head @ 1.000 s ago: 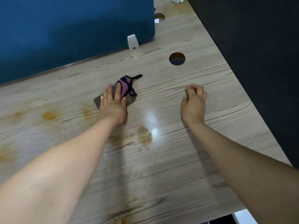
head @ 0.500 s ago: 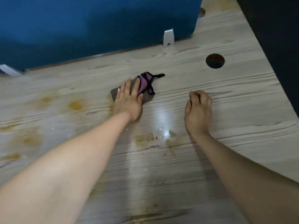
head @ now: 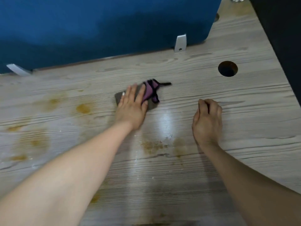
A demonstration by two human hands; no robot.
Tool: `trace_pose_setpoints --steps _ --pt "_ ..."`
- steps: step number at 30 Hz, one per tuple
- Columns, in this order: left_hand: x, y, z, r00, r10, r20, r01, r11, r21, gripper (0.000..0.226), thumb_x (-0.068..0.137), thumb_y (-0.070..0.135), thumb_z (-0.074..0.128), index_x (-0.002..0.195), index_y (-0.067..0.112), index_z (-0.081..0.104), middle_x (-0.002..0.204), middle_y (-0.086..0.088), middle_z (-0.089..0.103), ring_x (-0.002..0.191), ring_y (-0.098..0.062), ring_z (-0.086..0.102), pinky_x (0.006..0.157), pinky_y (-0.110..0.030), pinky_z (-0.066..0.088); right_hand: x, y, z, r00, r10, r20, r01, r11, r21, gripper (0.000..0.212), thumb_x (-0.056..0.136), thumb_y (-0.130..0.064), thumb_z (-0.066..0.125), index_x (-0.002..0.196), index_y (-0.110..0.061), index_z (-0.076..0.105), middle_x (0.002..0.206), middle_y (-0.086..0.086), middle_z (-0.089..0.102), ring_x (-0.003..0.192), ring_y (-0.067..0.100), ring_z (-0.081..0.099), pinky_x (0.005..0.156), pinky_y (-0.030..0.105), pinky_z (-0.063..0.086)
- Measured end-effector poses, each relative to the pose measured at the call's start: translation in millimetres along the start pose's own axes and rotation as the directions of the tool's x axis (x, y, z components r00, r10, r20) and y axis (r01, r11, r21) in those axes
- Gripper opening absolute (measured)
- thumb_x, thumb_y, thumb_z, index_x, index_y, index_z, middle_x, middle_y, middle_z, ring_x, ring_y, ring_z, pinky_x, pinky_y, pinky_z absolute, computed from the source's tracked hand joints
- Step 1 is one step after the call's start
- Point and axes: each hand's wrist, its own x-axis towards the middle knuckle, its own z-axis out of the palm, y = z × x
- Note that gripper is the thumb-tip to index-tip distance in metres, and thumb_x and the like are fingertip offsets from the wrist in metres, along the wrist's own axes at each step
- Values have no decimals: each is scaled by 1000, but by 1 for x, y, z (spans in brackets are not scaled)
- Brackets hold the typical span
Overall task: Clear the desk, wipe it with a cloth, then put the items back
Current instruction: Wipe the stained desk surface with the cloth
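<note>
A grey cloth with a purple, black-edged part (head: 150, 91) lies on the wood-grain desk (head: 244, 111). My left hand (head: 132, 106) presses flat on it with straight fingers; most of the grey part is hidden under the palm. My right hand (head: 207, 119) rests on the desk to the right of the cloth, its fingers curled under and holding nothing. Yellow-brown stains (head: 83, 108) mark the desk to the left of the cloth and below it (head: 153, 145), beside a wet shine.
A blue partition (head: 105, 26) stands along the desk's far edge on metal brackets (head: 180, 43). A round cable hole (head: 227, 68) lies at the right. A dark wall (head: 280, 38) borders the desk's right edge.
My left hand with the cloth has stayed near the desk's middle while the view swung to the left. My right hand keeps its curled pose on the desk.
</note>
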Motion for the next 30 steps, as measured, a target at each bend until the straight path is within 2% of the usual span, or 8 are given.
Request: trace_pose_setpoints --steps 3,6,11,15,20,23,27,30 --pt "28 -6 -7 986 -169 4 169 985 -33 56 100 41 13 150 25 -8 158 -4 -12 145 -19 -14 117 -35 -7 -1 1 3 1000 3 -20 -3 1000 -2 34 86 2 55 120 0 58 115 18 55 106 25 39 85 36 47" --pt "23 3 -7 981 -192 9 192 980 -56 56 101 38 14 150 23 -9 157 -6 -15 144 -21 -16 117 -36 -10 -1 0 2 1000 9 -11 -9 1000 7 34 87 0 54 121 -1 58 116 18 54 107 25 38 83 35 48" --pt "-27 21 5 998 18 53 -15 998 -59 57 101 39 16 147 28 -17 156 -2 -21 142 -17 -22 115 -33 -14 -1 -4 -2 998 37 48 -37 999 9 39 87 -2 52 125 -1 55 121 18 52 109 25 36 82 37 48" --pt "-6 -5 0 986 136 100 -135 991 -14 58 99 46 16 147 34 -14 157 3 -17 143 -14 -19 115 -32 -10 0 -5 -3 998 48 43 -47 999 -15 38 88 -4 50 125 -2 55 121 18 51 109 25 36 80 38 49" --pt "30 -1 -4 991 -134 30 136 989 -65 56 100 42 15 149 28 -10 158 -2 -14 144 -19 -16 117 -36 -8 0 -4 -2 999 39 30 -39 999 -26 38 89 -7 44 125 -2 55 120 17 52 110 24 37 83 37 48" --pt "19 13 -2 985 -170 34 172 982 -79 56 101 39 14 149 27 -12 157 -5 -17 143 -21 -18 117 -37 -11 -1 -5 -2 999 43 24 -42 999 -21 37 87 -3 50 123 -1 57 118 18 53 109 24 37 82 36 49" --pt "-29 35 8 997 65 51 -60 994 -95 57 101 41 16 146 32 -17 156 0 -22 142 -17 -23 114 -33 -15 -1 -6 -1 999 41 28 -40 999 -29 40 89 -11 39 123 -1 57 118 17 54 109 24 38 83 35 49" --pt "-22 16 4 956 273 103 -271 962 -31 56 100 45 17 145 37 -16 157 4 -18 143 -13 -19 115 -30 -12 -1 -6 -1 998 48 32 -47 998 -33 40 88 -9 40 123 -1 57 118 17 54 109 24 38 82 35 49"
